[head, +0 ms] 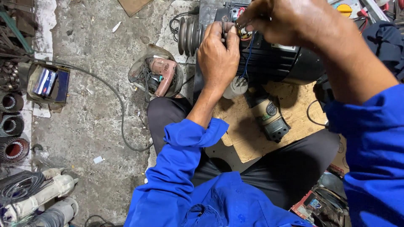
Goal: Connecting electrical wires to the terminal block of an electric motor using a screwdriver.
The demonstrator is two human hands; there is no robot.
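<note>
A black electric motor (273,63) with a grooved pulley (188,35) lies on a worn wooden board (290,105) in front of my knees. My left hand (218,56) reaches up to the motor's terminal area, its fingertips pinching thin wires (249,50) there. My right hand (277,19) comes in from the upper right, fingers closed on the same wire ends at the terminals. A blue wire hangs down the motor's side toward a small white cylinder (236,87). Both arms wear blue sleeves.
A tan and black power tool (269,117) lies on the board. On the concrete floor to the left sit a pink drill (162,75) in a bowl, a black cable (113,94), a box (48,82), motor stators (12,126) and white tools (42,195).
</note>
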